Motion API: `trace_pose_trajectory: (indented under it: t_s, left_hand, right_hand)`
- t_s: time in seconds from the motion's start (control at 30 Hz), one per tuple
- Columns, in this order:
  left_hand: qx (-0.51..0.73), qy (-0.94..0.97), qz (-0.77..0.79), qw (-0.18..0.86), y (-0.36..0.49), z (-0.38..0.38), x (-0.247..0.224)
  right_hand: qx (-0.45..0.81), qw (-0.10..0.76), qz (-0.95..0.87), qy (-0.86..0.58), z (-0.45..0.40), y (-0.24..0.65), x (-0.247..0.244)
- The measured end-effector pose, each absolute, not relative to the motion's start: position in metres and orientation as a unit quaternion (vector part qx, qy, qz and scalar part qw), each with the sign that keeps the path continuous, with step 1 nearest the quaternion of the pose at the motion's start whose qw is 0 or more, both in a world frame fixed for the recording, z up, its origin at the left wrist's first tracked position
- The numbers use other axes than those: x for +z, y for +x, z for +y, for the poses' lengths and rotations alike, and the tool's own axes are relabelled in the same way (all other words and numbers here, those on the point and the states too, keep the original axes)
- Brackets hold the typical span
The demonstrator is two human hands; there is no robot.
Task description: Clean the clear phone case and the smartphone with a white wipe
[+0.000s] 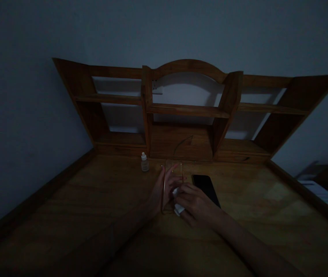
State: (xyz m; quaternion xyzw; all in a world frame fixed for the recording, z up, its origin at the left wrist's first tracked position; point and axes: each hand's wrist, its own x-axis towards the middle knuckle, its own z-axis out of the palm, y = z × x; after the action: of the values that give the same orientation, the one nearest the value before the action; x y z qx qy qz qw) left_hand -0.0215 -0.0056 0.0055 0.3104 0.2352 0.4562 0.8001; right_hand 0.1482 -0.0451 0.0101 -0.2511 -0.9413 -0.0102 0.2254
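The left hand (155, 195) and right hand (195, 204) are bare, with slim fingers. The right forearm (238, 232) is bare too, widening from the wrist. A faint line crosses the left forearm (129, 220); too dim to identify.

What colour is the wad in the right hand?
White; the wad shows in the head view.

At the frame's centre, my right hand (194, 202) is covering part of a white wad (178, 209), part of the clear case (164, 188) and the lower end of the black phone (205, 188). Left of centre, the small bottle (144, 165) is bearing marks too small to read. The bottom edge is cropping my forearms (247, 238); the right edge, a white sheet (325, 198).
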Motion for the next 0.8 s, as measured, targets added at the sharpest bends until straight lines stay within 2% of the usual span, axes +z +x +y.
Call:
trace_pose_trajectory:
  t_s: [0.33,0.57,0.8]
  left_hand:
    - [0.463,0.348,0.227,0.783,-0.019,-0.005,0.002]
    - [0.472,0.357,0.193,0.783,-0.017,-0.002,-0.006]
    - [0.467,0.410,0.251,0.742,-0.020,-0.007,0.000]
  right_hand:
    - [-0.020,0.242,-0.929,-0.281,-0.041,0.158,0.013]
    - [-0.087,0.275,-0.914,-0.287,-0.036,0.162,0.010]
    - [-0.169,0.311,-0.880,-0.316,-0.028,0.166,0.011]
